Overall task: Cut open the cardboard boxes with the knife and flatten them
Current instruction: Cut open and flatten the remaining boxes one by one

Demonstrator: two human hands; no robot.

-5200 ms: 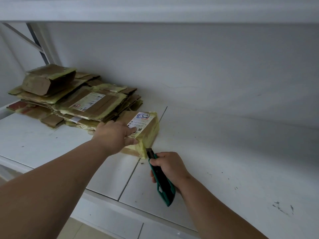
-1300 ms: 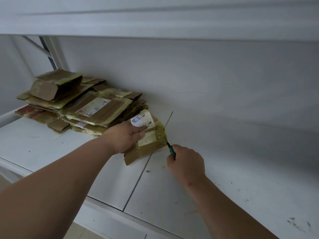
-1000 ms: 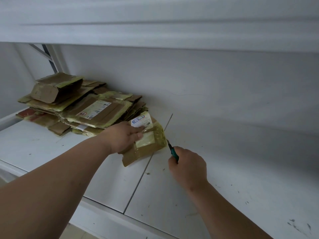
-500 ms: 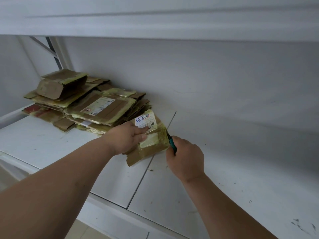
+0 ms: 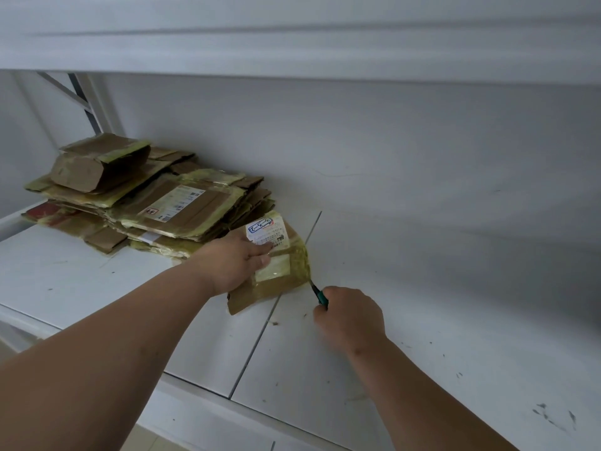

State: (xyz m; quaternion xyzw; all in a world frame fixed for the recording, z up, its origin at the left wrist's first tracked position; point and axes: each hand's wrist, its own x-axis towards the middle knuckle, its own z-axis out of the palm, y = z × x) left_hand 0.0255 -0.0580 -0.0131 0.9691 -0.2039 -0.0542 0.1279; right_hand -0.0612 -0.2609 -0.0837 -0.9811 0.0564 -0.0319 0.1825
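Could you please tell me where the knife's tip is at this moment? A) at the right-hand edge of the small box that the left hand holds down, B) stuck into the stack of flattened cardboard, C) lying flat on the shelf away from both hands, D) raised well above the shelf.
A: the right hand grips the green knife, whose tip meets the right edge of the small box under the left hand.

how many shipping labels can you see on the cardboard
2. One is on the small box under the left hand, at its far end. The other is on top of the flattened stack. More may be hidden inside.
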